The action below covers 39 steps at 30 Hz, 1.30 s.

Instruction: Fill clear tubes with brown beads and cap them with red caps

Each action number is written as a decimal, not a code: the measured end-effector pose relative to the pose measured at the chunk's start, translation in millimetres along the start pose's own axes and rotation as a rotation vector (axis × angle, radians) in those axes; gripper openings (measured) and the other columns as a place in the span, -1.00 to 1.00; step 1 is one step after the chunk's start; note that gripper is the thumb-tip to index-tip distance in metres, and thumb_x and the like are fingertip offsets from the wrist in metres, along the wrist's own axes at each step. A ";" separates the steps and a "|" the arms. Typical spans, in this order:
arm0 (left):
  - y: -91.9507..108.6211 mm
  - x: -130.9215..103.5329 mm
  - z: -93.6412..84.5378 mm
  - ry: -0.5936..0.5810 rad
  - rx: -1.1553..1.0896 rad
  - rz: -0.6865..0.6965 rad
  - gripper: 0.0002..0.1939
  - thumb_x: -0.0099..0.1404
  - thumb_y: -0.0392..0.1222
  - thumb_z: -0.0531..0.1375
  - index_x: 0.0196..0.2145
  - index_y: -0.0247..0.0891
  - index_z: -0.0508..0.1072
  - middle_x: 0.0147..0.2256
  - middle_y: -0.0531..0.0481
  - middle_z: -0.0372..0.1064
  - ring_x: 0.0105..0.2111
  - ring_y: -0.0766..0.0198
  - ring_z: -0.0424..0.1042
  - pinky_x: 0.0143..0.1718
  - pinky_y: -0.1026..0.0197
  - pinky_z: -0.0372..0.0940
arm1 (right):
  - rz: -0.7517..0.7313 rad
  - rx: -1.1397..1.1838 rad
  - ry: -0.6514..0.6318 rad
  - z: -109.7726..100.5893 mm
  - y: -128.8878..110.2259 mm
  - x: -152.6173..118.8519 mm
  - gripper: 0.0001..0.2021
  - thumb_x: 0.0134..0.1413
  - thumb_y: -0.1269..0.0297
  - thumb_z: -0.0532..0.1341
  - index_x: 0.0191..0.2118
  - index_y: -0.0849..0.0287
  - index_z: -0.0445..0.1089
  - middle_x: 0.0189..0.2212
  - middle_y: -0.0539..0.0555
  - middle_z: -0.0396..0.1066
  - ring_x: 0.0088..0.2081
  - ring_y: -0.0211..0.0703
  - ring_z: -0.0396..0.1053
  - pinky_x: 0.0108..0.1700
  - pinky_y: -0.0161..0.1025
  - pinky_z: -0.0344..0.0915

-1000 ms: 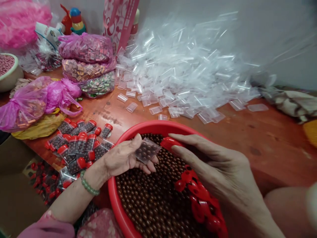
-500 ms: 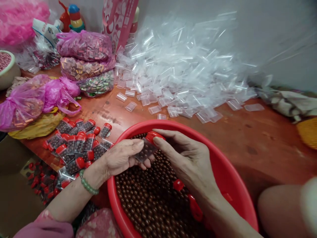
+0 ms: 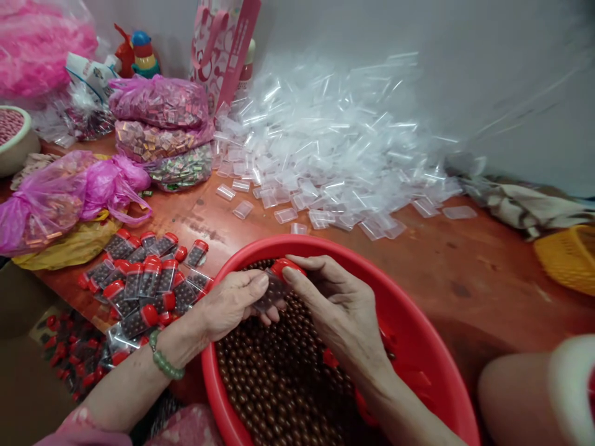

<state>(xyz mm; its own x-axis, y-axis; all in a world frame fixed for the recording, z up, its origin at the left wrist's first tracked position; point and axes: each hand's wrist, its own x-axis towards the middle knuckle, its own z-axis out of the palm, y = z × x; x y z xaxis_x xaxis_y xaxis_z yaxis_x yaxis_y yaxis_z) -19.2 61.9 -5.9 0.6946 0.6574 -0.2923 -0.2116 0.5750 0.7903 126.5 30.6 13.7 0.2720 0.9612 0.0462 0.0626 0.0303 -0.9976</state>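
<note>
My left hand (image 3: 227,303) pinches a small, flat, clear plastic container (image 3: 271,293) with dark brown balls showing inside. On its upper end is a red cap (image 3: 287,266), gripped between the thumb and fingers of my right hand (image 3: 341,300). Whether the cap is fully seated I cannot tell. Both hands are over a red basin (image 3: 210,378) holding a mass of shiny brown balls (image 3: 264,384). Loose red caps (image 3: 365,406) lie in the basin, partly hidden by my right forearm. Left of the basin are several capped, filled containers (image 3: 151,275) in a pile.
A large heap of clear empty containers (image 3: 320,142) lies against the wall. Pink bags of small packets (image 3: 162,105) are stacked at the back left. More red-capped containers (image 3: 77,353) sit lower left. A yellow basket (image 3: 567,260) stands at the right edge.
The view has tilted up and turned slightly right. Both hands keep their hold on the container and cap, with little shift relative to the basin.
</note>
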 end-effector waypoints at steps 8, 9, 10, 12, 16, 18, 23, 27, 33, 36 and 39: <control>-2.0 -0.5 0.6 -0.002 0.104 0.058 -0.50 0.22 0.27 0.13 -0.37 -0.31 0.34 -0.45 0.02 0.31 -0.45 0.37 0.31 -0.36 0.28 0.18 | -0.012 -0.008 0.052 2.9 1.7 -2.8 -0.87 -0.05 0.22 0.36 -0.35 0.11 0.48 -0.51 -0.04 0.48 -0.55 -0.31 0.37 -0.49 -0.34 0.39; -1.7 -0.3 1.1 0.008 0.121 0.063 -0.51 0.23 0.25 0.12 -0.37 -0.31 0.34 -0.46 0.02 0.30 -0.45 0.36 0.30 -0.35 0.27 0.18 | -0.018 0.000 0.072 3.2 2.5 -3.4 -0.88 -0.05 0.23 0.36 -0.35 0.10 0.48 -0.50 -0.04 0.49 -0.54 -0.30 0.38 -0.48 -0.34 0.40; -1.2 0.0 1.7 0.017 0.144 0.068 -0.52 0.24 0.25 0.10 -0.38 -0.31 0.33 -0.46 0.02 0.30 -0.45 0.36 0.30 -0.35 0.27 0.18 | -0.022 0.008 0.085 3.4 3.4 -3.6 -0.89 -0.05 0.24 0.36 -0.35 0.09 0.48 -0.49 -0.04 0.50 -0.53 -0.30 0.39 -0.47 -0.34 0.40; -0.3 0.2 3.0 0.032 0.194 0.077 -0.53 0.26 0.23 0.08 -0.37 -0.31 0.33 -0.45 0.02 0.30 -0.44 0.36 0.29 -0.34 0.26 0.19 | -0.026 0.015 0.089 3.5 4.9 -3.2 -0.90 -0.05 0.25 0.37 -0.36 0.08 0.48 -0.49 -0.05 0.50 -0.52 -0.30 0.40 -0.46 -0.35 0.41; 1.2 -1.3 4.3 0.046 0.270 0.082 -0.60 0.31 0.15 0.04 -0.36 -0.30 0.30 -0.44 0.03 0.27 -0.45 0.36 0.29 -0.35 0.27 0.21 | -0.018 -0.030 0.008 1.4 5.7 -1.1 -0.91 -0.03 0.24 0.35 -0.35 0.09 0.49 -0.51 -0.05 0.49 -0.54 -0.31 0.39 -0.47 -0.36 0.40; 1.7 -2.9 4.5 0.048 0.298 0.087 -0.65 0.33 0.08 0.01 -0.34 -0.30 0.30 -0.44 0.03 0.27 -0.44 0.36 0.29 -0.34 0.27 0.22 | -0.039 -0.067 -0.032 -1.4 4.9 -0.3 -0.93 0.00 0.26 0.34 -0.34 0.08 0.50 -0.49 -0.05 0.49 -0.51 -0.31 0.40 -0.44 -0.36 0.40; 2.4 -6.1 5.3 0.066 0.400 0.116 -0.74 0.39 -0.08 -0.06 -0.28 -0.30 0.30 -0.44 0.04 0.26 -0.43 0.36 0.29 -0.33 0.29 0.23 | -0.109 -0.126 -0.136 -12.5 0.7 2.1 -0.94 0.04 0.30 0.32 -0.31 0.03 0.50 -0.41 -0.05 0.53 -0.40 -0.29 0.47 -0.31 -0.35 0.44; 3.9 -6.3 6.1 0.049 0.499 0.120 -0.77 0.40 -0.14 -0.07 -0.30 -0.29 0.28 -0.47 0.05 0.26 -0.44 0.36 0.29 -0.33 0.28 0.23 | -0.173 -0.199 -0.200 -16.5 -1.3 0.9 -0.90 0.07 0.34 0.30 -0.27 0.00 0.50 -0.37 -0.07 0.53 -0.37 -0.30 0.48 -0.28 -0.38 0.44; 5.2 -6.4 5.7 0.090 0.541 0.146 -0.75 0.41 -0.12 -0.07 -0.35 -0.28 0.27 -0.49 0.07 0.24 -0.45 0.36 0.27 -0.35 0.28 0.22 | -0.326 -0.356 -0.028 -9.0 10.8 -7.8 -0.88 0.11 0.39 0.26 -0.23 0.02 0.46 -0.37 -0.06 0.52 -0.38 -0.28 0.48 -0.27 -0.34 0.44; 4.2 -7.3 5.2 0.090 0.444 0.150 -0.74 0.41 -0.09 -0.06 -0.31 -0.29 0.29 -0.46 0.06 0.24 -0.45 0.37 0.26 -0.35 0.29 0.21 | -0.525 -0.581 -0.091 -9.3 17.0 -9.4 -0.71 0.12 0.20 0.27 -0.03 0.04 0.38 -0.27 0.06 0.52 -0.29 -0.11 0.50 -0.25 -0.18 0.47; 3.2 -6.9 4.9 0.066 0.250 0.088 -0.69 0.39 0.00 -0.02 -0.23 -0.31 0.32 -0.41 0.05 0.24 -0.42 0.38 0.27 -0.36 0.31 0.22 | -0.700 -0.818 -0.147 -10.3 19.0 -9.2 -0.29 0.02 -0.08 0.27 0.23 0.11 0.12 -0.16 0.24 0.45 -0.19 0.14 0.47 -0.21 0.05 0.47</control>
<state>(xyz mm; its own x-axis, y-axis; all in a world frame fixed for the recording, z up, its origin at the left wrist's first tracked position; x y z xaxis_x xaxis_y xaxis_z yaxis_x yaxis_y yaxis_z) -21.3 56.8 1.3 0.6328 0.7347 -0.2444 -0.0875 0.3814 0.9202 135.0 19.6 -5.2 -0.1873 0.8270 0.5301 0.7945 0.4449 -0.4133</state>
